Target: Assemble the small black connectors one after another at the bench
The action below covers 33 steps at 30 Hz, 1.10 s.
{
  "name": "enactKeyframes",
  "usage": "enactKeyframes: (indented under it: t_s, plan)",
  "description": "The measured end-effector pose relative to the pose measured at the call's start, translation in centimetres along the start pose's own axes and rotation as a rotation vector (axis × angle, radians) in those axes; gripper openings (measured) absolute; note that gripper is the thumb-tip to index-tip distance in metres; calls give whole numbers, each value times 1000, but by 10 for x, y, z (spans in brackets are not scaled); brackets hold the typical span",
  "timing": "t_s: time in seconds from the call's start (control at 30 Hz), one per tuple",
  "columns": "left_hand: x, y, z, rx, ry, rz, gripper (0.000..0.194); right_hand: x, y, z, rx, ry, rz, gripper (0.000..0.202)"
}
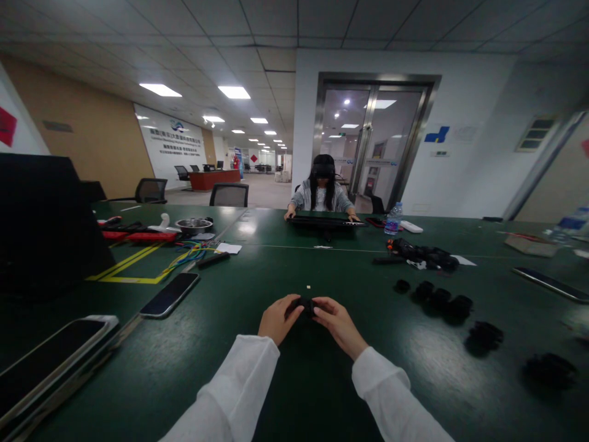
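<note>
Between my two hands is a small black part (305,306), held just above the green table; its exact kind is too dark and small to make out. My left hand (279,319) grips its left side between thumb and fingers. On the other side, my right hand (339,323) pinches its right end. The fingers cover much of the part. A tiny pale square piece (308,286) lies on the table just beyond my fingertips.
Several black parts (440,299) lie in a curved row to the right. A tangle of black gear (423,255) and a water bottle (393,218) sit behind them. Phones (170,296), wires (188,255) and a monitor (43,224) are left. Opposite, a person (321,190) holds a black panel (324,222).
</note>
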State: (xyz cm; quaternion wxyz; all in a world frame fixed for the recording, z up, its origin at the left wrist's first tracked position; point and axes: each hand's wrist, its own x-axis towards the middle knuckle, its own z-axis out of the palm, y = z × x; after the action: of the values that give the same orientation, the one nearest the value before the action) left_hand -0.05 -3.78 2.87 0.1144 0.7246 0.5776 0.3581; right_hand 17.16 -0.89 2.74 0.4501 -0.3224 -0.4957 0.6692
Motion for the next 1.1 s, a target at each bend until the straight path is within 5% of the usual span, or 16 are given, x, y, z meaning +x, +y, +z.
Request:
enactKeyframes:
  t_s: [0.23, 0.53, 0.87, 1.1]
  plan:
    - [1, -2, 0, -19, -48, -41, 28, -6, -10, 4, -56, 21, 29, 27]
    - [4, -12, 9, -376, -140, -140, 26, -6, -10, 8, -109, 22, -19, 28]
    - [4, -12, 11, -406, -58, 110, 46, 0, -3, 4, 72, 131, -16, 26]
    - [6, -13, 11, -464, -19, 117, 43, 3, 1, 2, 101, 134, -20, 23]
